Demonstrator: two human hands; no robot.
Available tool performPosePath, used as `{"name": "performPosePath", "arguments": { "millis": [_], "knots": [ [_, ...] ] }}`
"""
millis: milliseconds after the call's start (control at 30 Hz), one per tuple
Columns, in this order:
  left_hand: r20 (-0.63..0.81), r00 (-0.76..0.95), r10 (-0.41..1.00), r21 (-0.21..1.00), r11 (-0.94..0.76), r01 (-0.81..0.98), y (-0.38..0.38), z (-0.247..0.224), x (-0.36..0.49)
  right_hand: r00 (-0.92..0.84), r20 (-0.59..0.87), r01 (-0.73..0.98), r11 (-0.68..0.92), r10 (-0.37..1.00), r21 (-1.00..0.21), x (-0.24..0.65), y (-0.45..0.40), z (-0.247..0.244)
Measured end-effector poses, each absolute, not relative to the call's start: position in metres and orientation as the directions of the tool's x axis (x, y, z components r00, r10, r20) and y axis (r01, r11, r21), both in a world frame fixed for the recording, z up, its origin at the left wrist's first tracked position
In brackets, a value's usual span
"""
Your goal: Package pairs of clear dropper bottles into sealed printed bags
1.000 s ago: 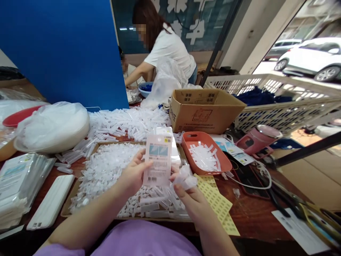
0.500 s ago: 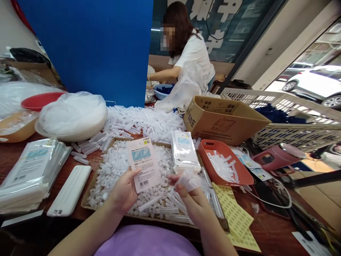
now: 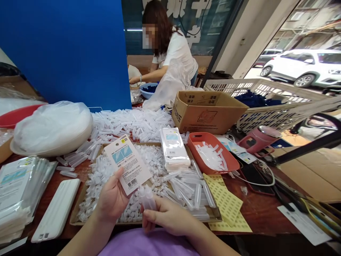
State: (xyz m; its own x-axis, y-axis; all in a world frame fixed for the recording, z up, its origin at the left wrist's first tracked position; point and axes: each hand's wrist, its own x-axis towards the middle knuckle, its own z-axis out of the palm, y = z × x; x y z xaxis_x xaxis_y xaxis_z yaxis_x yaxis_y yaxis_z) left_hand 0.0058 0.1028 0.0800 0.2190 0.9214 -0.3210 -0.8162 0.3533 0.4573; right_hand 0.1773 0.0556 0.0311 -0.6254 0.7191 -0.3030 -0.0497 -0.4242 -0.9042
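Note:
My left hand (image 3: pixel 113 197) grips a printed card (image 3: pixel 128 164) by its lower left edge, its text and barcode side facing me. Close beside it, the fingers of my right hand (image 3: pixel 166 215) are closed around clear plastic tubes (image 3: pixel 147 197) that point up toward the card's lower corner. Beneath both hands lies a shallow cardboard tray (image 3: pixel 76 209) with small clear caps on the left and middle and more tubes on the right. A stack of packaged cards (image 3: pixel 174 151) rests at the tray's back right.
An orange-red basket (image 3: pixel 231 163) with white strips, a cardboard box (image 3: pixel 207 113) and yellow sticker sheets (image 3: pixel 226 201) are at the right. Bagged cards (image 3: pixel 18 188) and a white case (image 3: pixel 57 209) lie left. Tubes (image 3: pixel 133 122) are heaped behind; a person (image 3: pixel 173 49) works beyond.
The view has turned right. My right hand has moved left toward the card, its tubes now gathered upright. The card in my left hand is tilted more to the left.

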Motion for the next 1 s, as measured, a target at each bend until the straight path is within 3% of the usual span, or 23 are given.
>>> {"name": "performPosePath", "arguments": {
  "millis": [200,433,567,1000],
  "knots": [
    [-0.117,0.420,0.900,0.475,0.422,-0.772,0.106,0.074,0.006,-0.634,-0.255,-0.117,-0.416,0.730,-0.902,0.191,0.051,0.024],
    [-0.393,0.280,0.876,0.562,0.470,-0.680,0.100,0.102,0.039,-0.606,-0.224,-0.172,-0.401,0.764,-0.900,0.209,0.044,0.032],
    [-0.398,0.261,0.880,0.598,0.464,-0.653,0.097,0.105,0.049,-0.597,-0.260,-0.208,-0.459,0.759,-0.864,0.215,0.041,0.033],
    [-0.418,0.348,0.839,0.524,0.535,-0.663,0.103,0.093,0.034,-0.599,-0.420,-0.225,-0.647,0.682,-0.729,0.215,0.037,0.038]
  ]
}}
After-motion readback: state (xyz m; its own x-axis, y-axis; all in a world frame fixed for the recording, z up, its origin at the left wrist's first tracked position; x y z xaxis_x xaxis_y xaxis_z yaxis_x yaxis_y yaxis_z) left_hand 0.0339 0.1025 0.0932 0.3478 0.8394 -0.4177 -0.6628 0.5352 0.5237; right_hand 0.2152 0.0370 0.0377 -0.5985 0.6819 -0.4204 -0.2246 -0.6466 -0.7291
